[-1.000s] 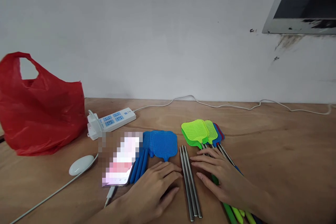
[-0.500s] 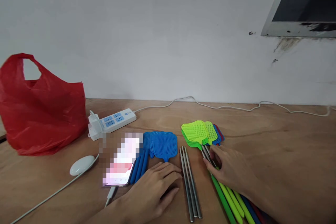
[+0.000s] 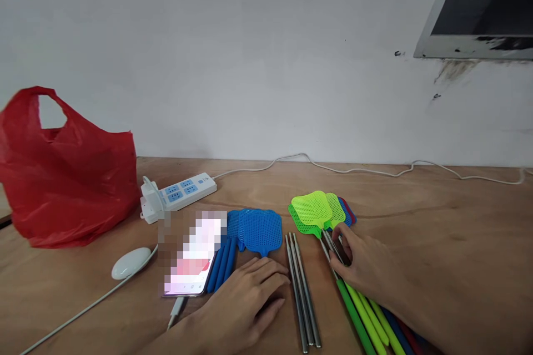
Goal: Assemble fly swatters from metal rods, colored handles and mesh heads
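Note:
My right hand (image 3: 366, 260) has its thumb and fingertips closed round the metal shaft of a yellow-green fly swatter (image 3: 312, 208), on a row of assembled swatters. Beneath lie a green one (image 3: 296, 222) and others with yellow-green, blue and red heads. Their coloured handles (image 3: 353, 310) run toward me, partly under my wrist. My left hand (image 3: 250, 299) rests on the table with fingers stretched out and holds nothing. Just beyond its fingertips are blue swatter heads (image 3: 261, 230), and to its left several blue handles (image 3: 222, 263). Between my hands lie several loose metal rods (image 3: 300, 291).
A lit phone (image 3: 194, 260), partly blurred, has a charging cable (image 3: 176, 308). Behind it sits a white power strip (image 3: 187, 188) with its cord along the wall. At left stand a red plastic bag (image 3: 75, 177) and a white mouse-shaped object (image 3: 131, 262).
My right hand has moved slightly right, and the top yellow-green swatter's head has shifted right with it. My left hand stays in place.

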The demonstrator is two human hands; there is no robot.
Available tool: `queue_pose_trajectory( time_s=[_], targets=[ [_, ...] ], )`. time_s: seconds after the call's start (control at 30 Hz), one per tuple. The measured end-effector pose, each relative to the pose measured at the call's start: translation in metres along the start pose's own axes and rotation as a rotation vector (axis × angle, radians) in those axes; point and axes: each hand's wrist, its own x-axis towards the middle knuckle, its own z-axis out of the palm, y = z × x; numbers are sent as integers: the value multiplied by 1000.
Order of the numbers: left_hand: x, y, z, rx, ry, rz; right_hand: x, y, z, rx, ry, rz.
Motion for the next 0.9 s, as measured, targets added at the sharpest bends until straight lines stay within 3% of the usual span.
queue_pose_trajectory(
  time_s=[0.33, 0.57, 0.73, 0.9],
  targets=[
    [-1, 2, 0, -9, 11, 5, -2, -1, -1, 35, 11, -75],
    [-1, 3, -1, 2, -8, -7, 0, 2, -2, 105, 15, 1],
    [-1, 1, -1, -1, -5, 0, 2, 2, -3, 604, 71, 87],
    [-1, 1, -1, -5, -20, 2, 7, -8, -15, 1165, -15, 263]
  ],
)
